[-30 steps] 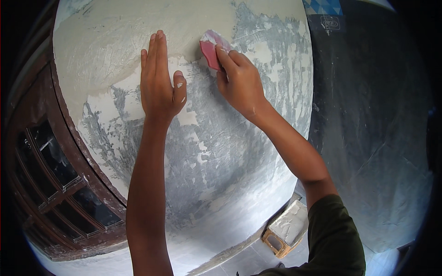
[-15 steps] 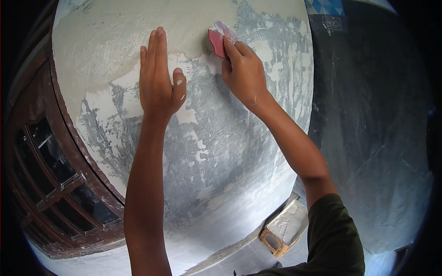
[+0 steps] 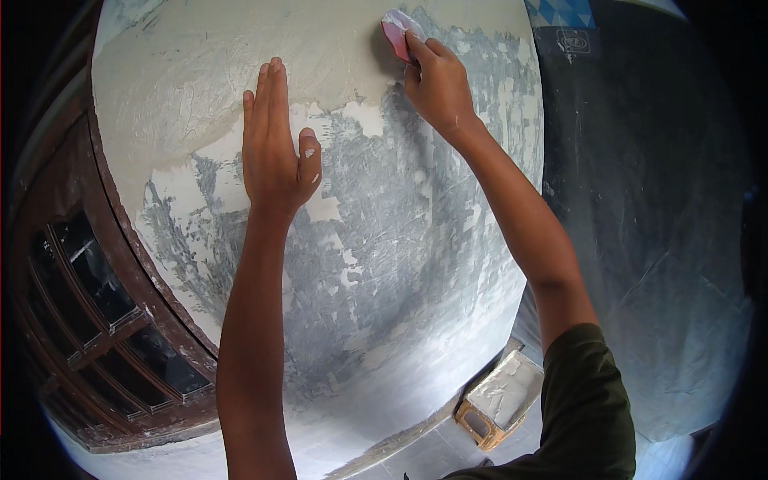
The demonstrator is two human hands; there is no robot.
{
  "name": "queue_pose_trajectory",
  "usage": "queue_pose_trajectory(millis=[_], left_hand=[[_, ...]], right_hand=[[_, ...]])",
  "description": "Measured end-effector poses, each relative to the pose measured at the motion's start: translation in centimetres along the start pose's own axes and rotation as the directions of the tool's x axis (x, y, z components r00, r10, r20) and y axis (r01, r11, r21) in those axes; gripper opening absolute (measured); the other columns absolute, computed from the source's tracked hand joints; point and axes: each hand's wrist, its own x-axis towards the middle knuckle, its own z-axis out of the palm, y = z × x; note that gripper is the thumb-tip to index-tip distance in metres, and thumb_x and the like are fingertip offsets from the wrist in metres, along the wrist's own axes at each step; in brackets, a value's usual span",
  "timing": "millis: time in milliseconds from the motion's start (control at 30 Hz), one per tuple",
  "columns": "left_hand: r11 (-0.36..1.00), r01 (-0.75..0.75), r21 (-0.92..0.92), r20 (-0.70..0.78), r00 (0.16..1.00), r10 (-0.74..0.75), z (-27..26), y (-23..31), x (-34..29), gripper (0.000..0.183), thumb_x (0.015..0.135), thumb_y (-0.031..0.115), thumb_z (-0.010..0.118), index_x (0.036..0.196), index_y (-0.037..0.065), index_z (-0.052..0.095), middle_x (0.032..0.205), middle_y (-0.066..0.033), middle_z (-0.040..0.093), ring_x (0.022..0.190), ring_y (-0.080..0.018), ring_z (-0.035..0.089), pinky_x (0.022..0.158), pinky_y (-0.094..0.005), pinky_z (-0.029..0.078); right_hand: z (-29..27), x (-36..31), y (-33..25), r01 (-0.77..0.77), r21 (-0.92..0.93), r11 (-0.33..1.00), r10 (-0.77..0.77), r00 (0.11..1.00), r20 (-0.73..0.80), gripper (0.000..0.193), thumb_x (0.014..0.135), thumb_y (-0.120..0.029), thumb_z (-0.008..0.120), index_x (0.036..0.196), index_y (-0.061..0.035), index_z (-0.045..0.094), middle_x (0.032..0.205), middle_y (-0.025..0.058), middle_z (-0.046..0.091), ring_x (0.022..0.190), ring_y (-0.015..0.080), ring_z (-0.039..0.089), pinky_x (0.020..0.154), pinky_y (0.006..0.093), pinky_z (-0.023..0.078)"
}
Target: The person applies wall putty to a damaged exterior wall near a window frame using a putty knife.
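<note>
In front of me is a wall [image 3: 352, 264], bare grey in the middle with ragged white patches, and coated in smooth cream filler [image 3: 192, 72] across its upper part. My left hand [image 3: 276, 148] lies flat on it, fingers stretched upward and thumb apart, with white smears on the thumb. Up and to the right, my right hand [image 3: 442, 86] grips a pink putty scraper [image 3: 397, 40] that has white paste on its face. The scraper is against the wall, where the cream coat borders the grey area.
At the left stands a brown wooden window frame [image 3: 104, 332] with dark panes. A dark sheet [image 3: 640, 224] hangs at the right, below a blue patterned piece [image 3: 560, 13]. On the grey tiled floor [image 3: 424, 456] sits a yellowish container [image 3: 504, 392] holding white paste.
My right hand has moved the scraper up and to the right along the wall. My left hand stays flat in nearly the same place.
</note>
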Motion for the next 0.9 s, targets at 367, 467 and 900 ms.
queue_pose_trajectory(millis=[367,467,900], left_hand=[[1.000,-0.007,-0.031,-0.005,1.000,0.007,0.2,-1.0,-0.2,0.073,0.103,0.048,0.025,0.153,-0.005,0.031,0.157,-0.0220,0.038,0.147,-0.0392,0.033,0.121,-0.0568,0.018],[1.000,-0.026,0.016,-0.002,1.000,0.026,0.4,-0.5,0.0,0.069,0.095,0.033,0.033,0.151,-0.007,0.033,0.154,-0.0242,0.042,0.145,-0.0405,0.037,0.119,-0.0564,0.024],[1.000,-0.022,-0.017,-0.019,1.000,0.022,0.3,-0.2,-0.1,0.068,0.095,0.031,0.034,0.152,-0.005,0.032,0.155,-0.0225,0.040,0.146,-0.0397,0.036,0.120,-0.0570,0.020]], right_hand=[[-1.4,-8.8,-4.9,0.047,0.128,0.991,-0.083,0.950,0.300,0.056,0.076,0.005,0.066,0.131,-0.0006,0.059,0.106,0.0132,0.065,0.100,0.0332,0.064,0.085,0.0409,0.056],[-1.1,-3.7,-3.7,0.059,0.106,0.993,-0.066,0.996,0.060,0.057,0.074,0.008,0.066,0.129,-0.0053,0.063,0.095,0.0124,0.064,0.090,0.0298,0.064,0.074,0.0403,0.055],[-6.2,-11.8,-7.1,-0.335,0.334,0.881,0.180,0.890,0.418,0.043,0.082,0.003,0.064,0.126,0.0008,0.063,0.086,0.0093,0.063,0.079,0.0208,0.062,0.067,0.0302,0.054]])
